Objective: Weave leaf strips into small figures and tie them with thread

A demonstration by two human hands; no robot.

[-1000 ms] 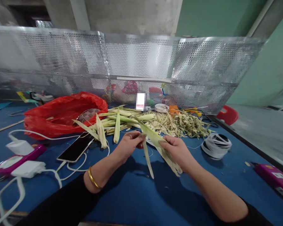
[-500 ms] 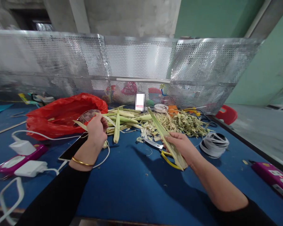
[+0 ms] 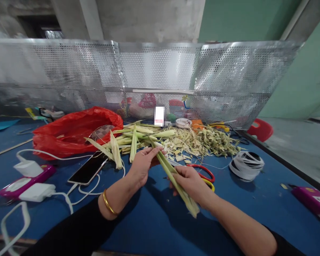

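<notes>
A long pale-green corn husk [image 3: 166,165] slants across the middle, held in both hands. My left hand [image 3: 140,165] pinches its upper end between thumb and fingers. Lower down, my right hand [image 3: 189,183] is closed round the husk, its frayed end hanging below towards me. Scissors [image 3: 206,172] with red and yellow handles lie on the table behind my right hand, which partly hides them. Beyond my left hand is a heap of husks [image 3: 141,135], with two folded bundles pointing towards me. Trimmed scraps [image 3: 181,144] spread to the right of it.
An open red plastic bag [image 3: 53,137] stands at left, with a phone [image 3: 88,170], white cables and a purple power strip [image 3: 46,172] nearer. White twine [image 3: 246,166] sits at right, before another purple power strip [image 3: 310,201]. A perforated metal screen [image 3: 157,67] closes the back.
My left hand has moved right from the heap's left side to the husk's upper end, leaving a husk bundle behind. The husk has shifted left and towards me. More of the scissors' red handle shows.
</notes>
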